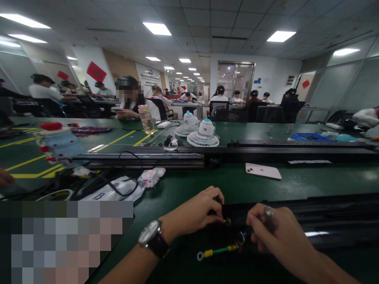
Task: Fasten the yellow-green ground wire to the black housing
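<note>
My left hand [204, 209], with a watch [151, 234] on the wrist, is closed in a pinch at a small brassy metal part [227, 221] beside the long black housing [296, 215]. My right hand [275, 230] is closed around a tool with a clear rounded handle end [269, 213]; its tip is hidden. Below the fingers, a black fitting [244, 235] lies near a short green-and-yellow wire [223, 250]. A ring terminal [201, 256] on that wire points left, apart from both hands.
A pink phone [263, 171] lies beyond my hands. Long dark bars [281, 156] cross the table behind it, with two white fans [204, 134] farther back. At left are plastic bags [118, 189], cables and a bottle [146, 120]. A person [130, 98] sits across the table.
</note>
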